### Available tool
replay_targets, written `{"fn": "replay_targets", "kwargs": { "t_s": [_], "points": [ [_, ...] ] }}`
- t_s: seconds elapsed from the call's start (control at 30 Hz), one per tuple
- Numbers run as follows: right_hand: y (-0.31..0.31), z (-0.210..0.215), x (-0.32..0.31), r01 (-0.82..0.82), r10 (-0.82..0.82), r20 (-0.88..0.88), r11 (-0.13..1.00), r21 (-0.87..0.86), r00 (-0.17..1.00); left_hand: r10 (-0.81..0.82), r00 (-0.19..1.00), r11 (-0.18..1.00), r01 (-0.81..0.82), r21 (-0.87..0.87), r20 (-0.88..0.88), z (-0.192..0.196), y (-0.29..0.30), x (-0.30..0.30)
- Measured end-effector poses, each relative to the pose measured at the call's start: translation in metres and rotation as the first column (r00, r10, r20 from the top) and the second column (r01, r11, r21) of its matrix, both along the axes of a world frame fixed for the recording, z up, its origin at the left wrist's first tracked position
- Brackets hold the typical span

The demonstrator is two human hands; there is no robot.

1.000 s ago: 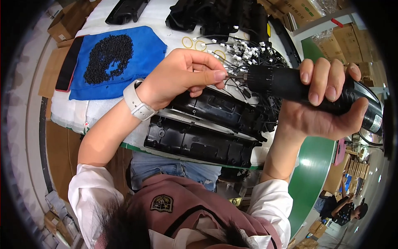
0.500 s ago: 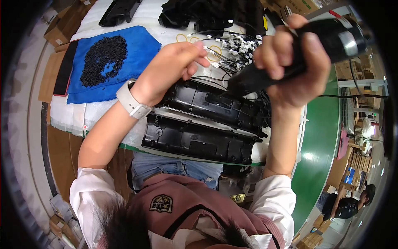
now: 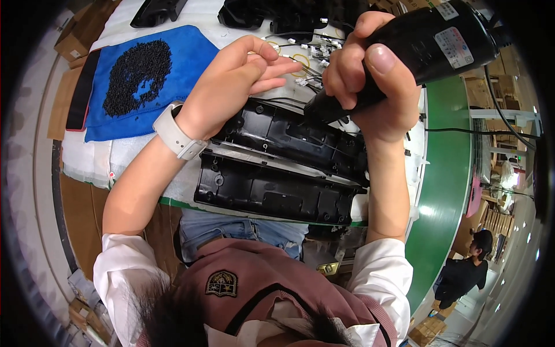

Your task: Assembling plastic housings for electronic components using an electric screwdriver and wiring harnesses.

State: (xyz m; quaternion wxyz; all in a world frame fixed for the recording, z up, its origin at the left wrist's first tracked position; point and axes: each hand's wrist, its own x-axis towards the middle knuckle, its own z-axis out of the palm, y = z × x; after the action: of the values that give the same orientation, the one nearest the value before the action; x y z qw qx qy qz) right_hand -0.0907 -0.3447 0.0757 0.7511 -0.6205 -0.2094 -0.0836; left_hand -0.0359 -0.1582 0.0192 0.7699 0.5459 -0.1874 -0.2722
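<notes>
The right hand (image 3: 376,87) grips a black cylindrical electric screwdriver (image 3: 404,52), tip on the upper long black plastic housing (image 3: 300,141). The left hand (image 3: 231,87), fingers pinched on something too small to identify, hovers beside it. Fastening appears under way; the lower matching housing (image 3: 272,194) lies untouched.

Blue cloth (image 3: 173,69) heaped with small black screws (image 3: 139,75), green conveyor belt (image 3: 442,191), cardboard boxes (image 3: 78,37) — another person (image 3: 465,274) beyond

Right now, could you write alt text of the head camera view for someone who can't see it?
A person's right hand grips a black electric screwdriver, tip down on a long black plastic housing, while the left hand pinches something small beside it. A blue cloth heaped with small black screws lies to the left.
</notes>
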Motion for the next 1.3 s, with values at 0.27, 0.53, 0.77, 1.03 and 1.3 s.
{"fn": "replay_targets", "kwargs": {
  "t_s": [0.27, 0.53, 0.77, 1.03, 1.3],
  "points": [
    [0.007, -0.002, 0.002, 0.02, -0.018, -0.05, 0.999, 0.037, 0.999, -0.119, 0.988, 0.987, 0.128, 0.101, -0.096, 0.008, 0.007, 0.006],
    [0.016, 0.006, -0.002, 0.048, -0.056, -0.077, 0.994, -0.1, 0.995, -0.074, 0.994, 0.985, 0.085, 0.151, -0.078, 0.006, -0.007, -0.005],
    [-0.003, 0.022, -0.01, 0.062, -0.059, 0.034, 0.996, -0.071, 0.998, -0.207, 0.978, 0.967, 0.206, 0.148, -0.004, 0.011, -0.003, -0.006],
    [-0.045, 0.043, -0.019, -0.21, 0.093, 0.334, 0.92, 0.332, 0.938, -0.195, 0.981, 0.977, 0.195, 0.086, -0.008, 0.015, 0.002, -0.007],
    [-0.041, 0.034, -0.013, -0.253, 0.127, 0.386, 0.921, 0.297, 0.914, -0.169, 0.983, 0.977, 0.157, 0.145, 0.074, 0.016, -0.003, -0.014]
  ]
}}
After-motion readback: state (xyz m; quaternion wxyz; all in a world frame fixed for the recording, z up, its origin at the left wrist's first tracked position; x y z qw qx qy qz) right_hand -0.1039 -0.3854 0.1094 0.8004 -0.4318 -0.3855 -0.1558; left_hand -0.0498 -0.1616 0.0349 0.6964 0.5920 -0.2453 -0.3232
